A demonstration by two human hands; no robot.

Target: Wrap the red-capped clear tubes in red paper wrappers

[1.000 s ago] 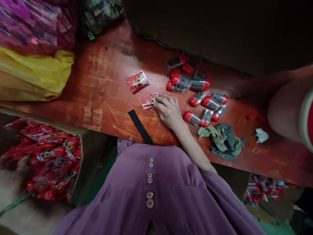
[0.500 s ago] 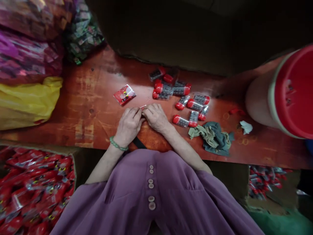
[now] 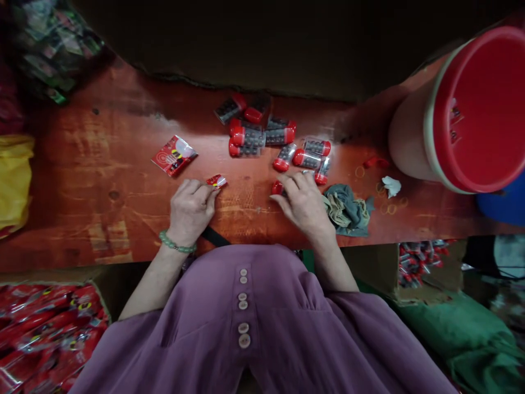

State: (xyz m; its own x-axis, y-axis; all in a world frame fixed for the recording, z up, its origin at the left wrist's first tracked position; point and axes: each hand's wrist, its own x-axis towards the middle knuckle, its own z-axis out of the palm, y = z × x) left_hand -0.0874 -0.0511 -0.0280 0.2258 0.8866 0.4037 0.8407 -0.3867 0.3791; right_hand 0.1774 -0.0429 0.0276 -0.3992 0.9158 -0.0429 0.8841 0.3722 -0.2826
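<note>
My left hand (image 3: pixel 191 212) pinches a small red packet (image 3: pixel 215 180), near the red pack (image 3: pixel 174 156) lying flat on the table (image 3: pixel 135 191). My right hand (image 3: pixel 302 201) spreads over a red-capped tube (image 3: pixel 276 188); whether I'm touching it, I can't tell. A clumsy sweep could roll it away; pinching too tightly could crease my packet.

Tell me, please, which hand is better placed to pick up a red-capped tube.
Probably the right hand: it is open at a red-capped tube, while the left hand pinches a red packet.
</note>
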